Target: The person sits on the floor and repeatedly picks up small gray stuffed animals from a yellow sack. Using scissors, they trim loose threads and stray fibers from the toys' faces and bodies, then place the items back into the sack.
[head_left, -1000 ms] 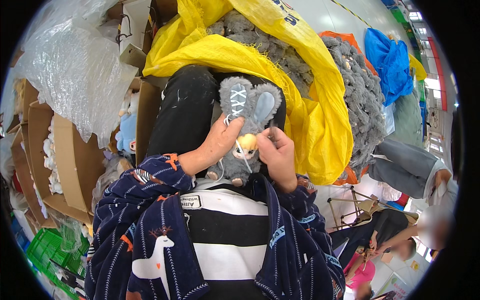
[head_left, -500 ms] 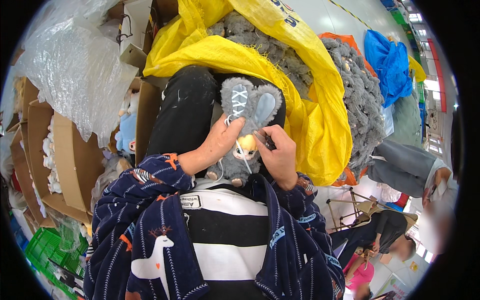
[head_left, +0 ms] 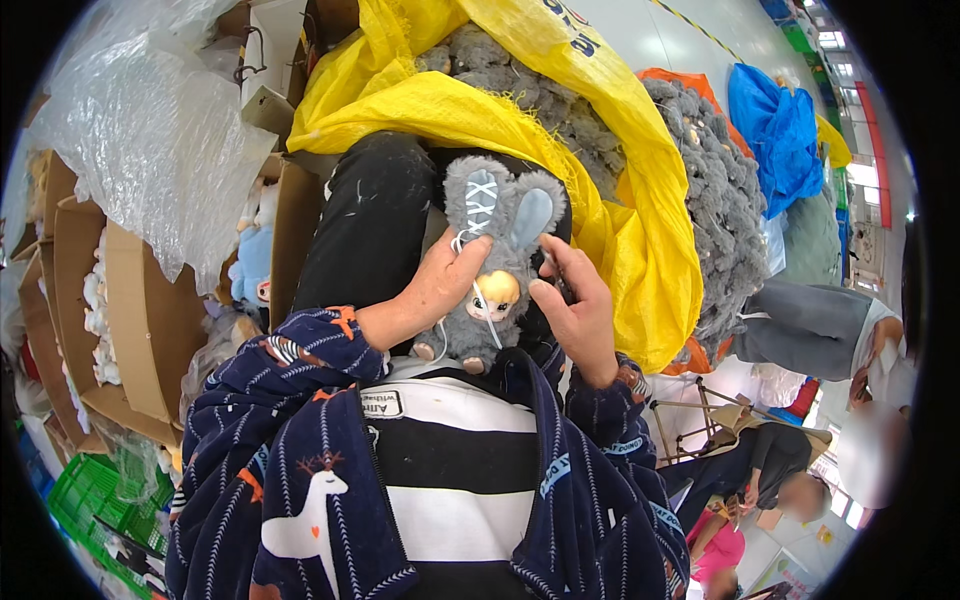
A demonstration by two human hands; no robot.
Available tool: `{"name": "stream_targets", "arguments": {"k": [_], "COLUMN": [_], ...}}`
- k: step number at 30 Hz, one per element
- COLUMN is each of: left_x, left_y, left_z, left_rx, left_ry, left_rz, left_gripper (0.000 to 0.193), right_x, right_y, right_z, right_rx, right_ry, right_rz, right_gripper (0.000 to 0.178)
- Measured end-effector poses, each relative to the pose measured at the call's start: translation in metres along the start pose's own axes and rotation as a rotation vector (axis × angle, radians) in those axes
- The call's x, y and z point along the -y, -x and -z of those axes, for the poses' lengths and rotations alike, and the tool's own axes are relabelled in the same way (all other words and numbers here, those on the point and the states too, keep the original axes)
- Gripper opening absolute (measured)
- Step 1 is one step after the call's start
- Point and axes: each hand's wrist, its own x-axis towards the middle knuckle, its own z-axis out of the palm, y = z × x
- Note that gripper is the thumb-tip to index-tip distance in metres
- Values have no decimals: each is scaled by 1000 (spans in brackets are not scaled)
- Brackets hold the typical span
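A grey plush doll (head_left: 490, 255) with long rabbit ears and a small blond-fringed face rests upright against my lap. One ear carries criss-crossed white lacing (head_left: 480, 205); the other has a smooth blue-grey lining. My left hand (head_left: 445, 275) grips the doll at the base of the laced ear, its thumb pressed on the fur. Loose white cord (head_left: 487, 312) hangs across the doll's face, and another end dangles by its side. Beside the doll's head is my right hand (head_left: 580, 305), its thumb and forefinger apart and nothing visible between them.
A yellow woven sack (head_left: 640, 270) holding grey plush pieces lies beyond my knees, near a grey plush heap (head_left: 700, 180) and a blue bag (head_left: 775, 130). Cardboard boxes (head_left: 160, 310) with plush toys and clear plastic sheeting (head_left: 150, 130) stand left. Other people sit or stand at right.
My right hand has moved off the doll's head to the right, and its pinched fingers have spread. My left hand and the doll stay almost where they were.
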Motion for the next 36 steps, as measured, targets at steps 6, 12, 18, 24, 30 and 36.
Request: {"name": "stream_targets", "arguments": {"k": [6, 12, 18, 24, 30, 36], "left_x": [2, -1, 1, 2, 2, 0], "left_y": [0, 1, 1, 0, 1, 1], "left_z": [2, 1, 2, 2, 2, -1], "left_rx": [11, 9, 4, -1, -9, -10], "left_ry": [21, 16, 1, -21, 6, 30], "left_rz": [22, 27, 15, 17, 25, 24], "left_gripper": [28, 28, 28, 28, 29, 29], "right_x": [11, 19, 16, 22, 15, -11], "right_y": [3, 2, -7, -17, -6, 3], "right_z": [-3, 2, 10, 16, -2, -23], "right_rx": [87, 116, 200, 290, 131, -48], "right_ry": [355, 413, 453, 503, 460, -374], "right_rz": [91, 23, 64, 66, 78, -249], "right_gripper": [26, 25, 24, 23, 25, 23]}}
